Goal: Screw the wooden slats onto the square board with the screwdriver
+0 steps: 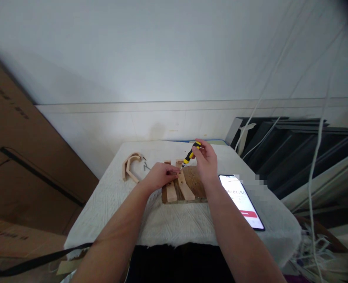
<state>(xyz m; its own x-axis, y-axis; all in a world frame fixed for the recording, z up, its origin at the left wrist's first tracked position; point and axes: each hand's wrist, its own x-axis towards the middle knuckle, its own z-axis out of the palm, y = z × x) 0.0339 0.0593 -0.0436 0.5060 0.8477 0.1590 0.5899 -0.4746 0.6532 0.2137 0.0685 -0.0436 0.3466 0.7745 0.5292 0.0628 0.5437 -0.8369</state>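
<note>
My right hand (pixel 206 159) grips a yellow-and-black screwdriver (pixel 189 154), which slants down to the left. Its tip meets a pale wooden hook (pixel 186 190) lying on a brown wooden board (pixel 196 177). Close to that tip, my left hand (pixel 162 175) reaches over the board with its fingers drawn together; whatever they pinch is too small to make out. Partly beneath this hand lies a second pale wooden hook (pixel 171 192), left of the first. Small dark holes show in the first hook.
Two more curved wooden hooks (pixel 127 169) rest on the white cloth (pixel 112 204) at the left, beside several screws (pixel 145 166). A phone (pixel 241 202) showing a timer lies right of the board. Cardboard (pixel 29 157) stands left; dark panels (pixel 303 157) and hanging white cables (pixel 311 181) are right.
</note>
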